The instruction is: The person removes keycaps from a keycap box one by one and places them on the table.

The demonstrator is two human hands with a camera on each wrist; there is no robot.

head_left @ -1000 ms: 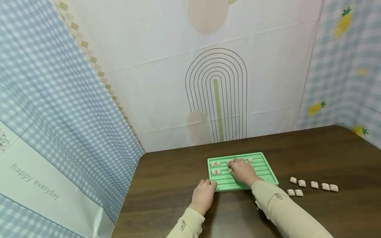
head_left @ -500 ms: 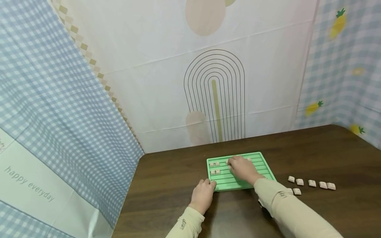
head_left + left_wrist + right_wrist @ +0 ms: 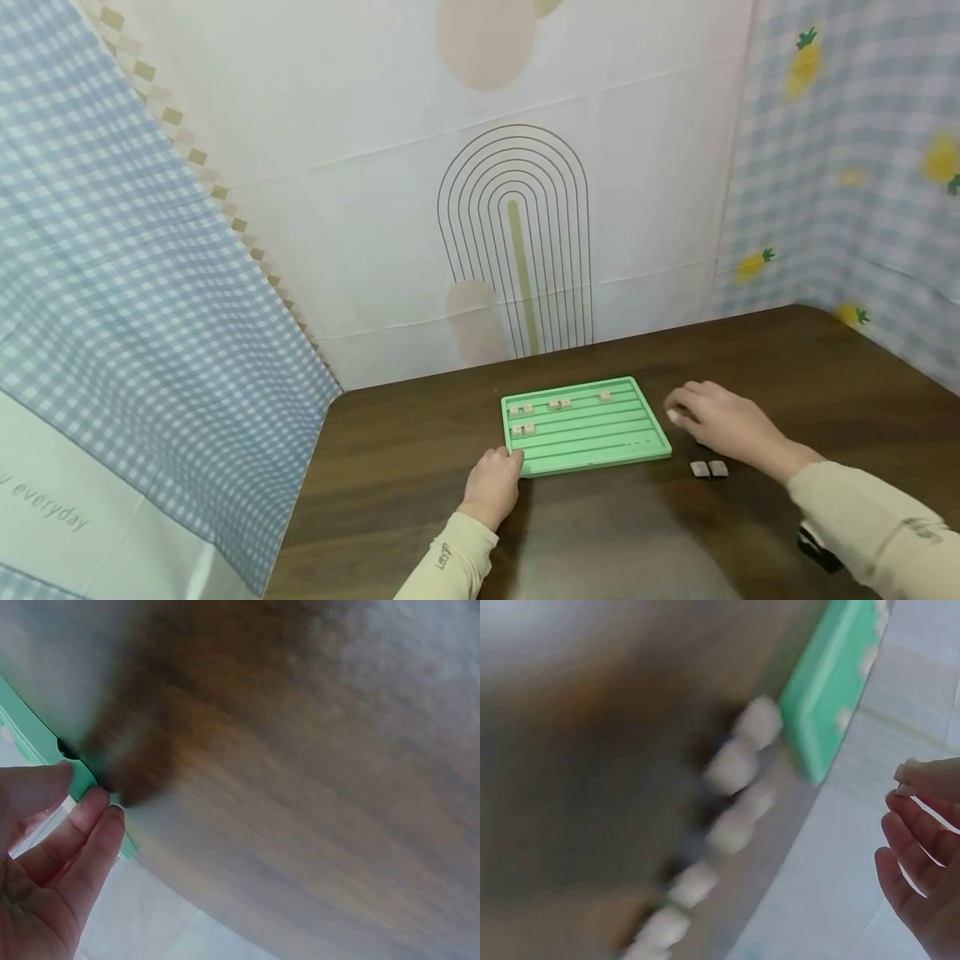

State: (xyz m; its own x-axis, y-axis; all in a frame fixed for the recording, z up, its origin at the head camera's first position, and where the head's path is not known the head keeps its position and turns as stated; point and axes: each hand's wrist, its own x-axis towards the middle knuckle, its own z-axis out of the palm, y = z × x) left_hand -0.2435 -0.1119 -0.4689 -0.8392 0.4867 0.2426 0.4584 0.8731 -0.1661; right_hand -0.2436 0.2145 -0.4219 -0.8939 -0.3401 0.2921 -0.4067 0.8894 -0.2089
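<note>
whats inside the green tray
Seven small pale pieces sit in the green tray: five in the far row, two in the next. The left hand covers part of its near left corner, hiding that spot.

The tray (image 3: 581, 442) lay on the counter (image 3: 382, 483); tiles (image 3: 555, 405) sat in its two back rows; the left fingers (image 3: 94, 859) were at its front left corner, the right fingers (image 3: 907, 844) and loose tiles (image 3: 700, 469) to its right; a curtain (image 3: 360, 250) hung behind it.

Is dark brown table (image 3: 397, 475) with wood grain. Bears green grooved tray (image 3: 585, 438) and, near it, several small pale keycaps (image 3: 732, 766).
</note>
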